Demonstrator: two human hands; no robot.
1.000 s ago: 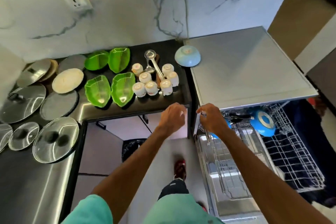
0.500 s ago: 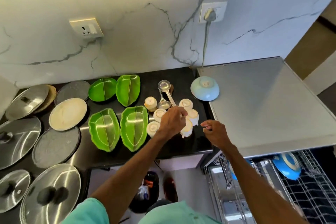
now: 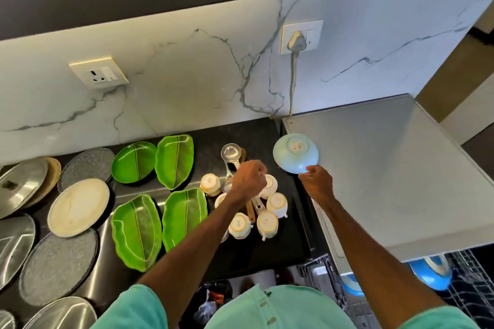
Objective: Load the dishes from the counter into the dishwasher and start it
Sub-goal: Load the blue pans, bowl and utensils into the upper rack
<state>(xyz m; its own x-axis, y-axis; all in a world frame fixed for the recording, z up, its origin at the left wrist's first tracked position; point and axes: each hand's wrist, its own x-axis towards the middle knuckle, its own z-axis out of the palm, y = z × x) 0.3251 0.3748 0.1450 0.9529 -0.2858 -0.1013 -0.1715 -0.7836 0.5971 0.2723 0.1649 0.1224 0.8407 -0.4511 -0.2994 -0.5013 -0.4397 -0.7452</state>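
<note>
Since half a second ago the right hand (image 3: 316, 185) has come up from the counter's front edge to the bowl (image 3: 291, 155), while the left hand (image 3: 248, 180) stays over the cluster of cups (image 3: 276, 204).

The right fingertips (image 3: 307, 169) are drawn close together and meet the bowl's near rim. Whether they actually pinch the rim or only touch it cannot be told. The rest of the bowl lies beyond the fingers, towards the wall.

The bowl is pale blue and round, and it sits upside down with its whitish foot ring facing up. It straddles the seam between the black counter (image 3: 280, 243) and the grey top of the dishwasher (image 3: 387, 168).

The left hand's fingers are curled downward above the handle of a steel ladle (image 3: 230, 153), with the cups on either side. What they hold, if anything, is hidden under the hand.

The cups are small and white, and they stand upside down with orange rings on their bases. Green leaf-shaped plates (image 3: 136, 230) lie just to their left. At the lower right, blue bowls (image 3: 431, 275) stand in the dishwasher's wire rack (image 3: 475, 294).
</note>
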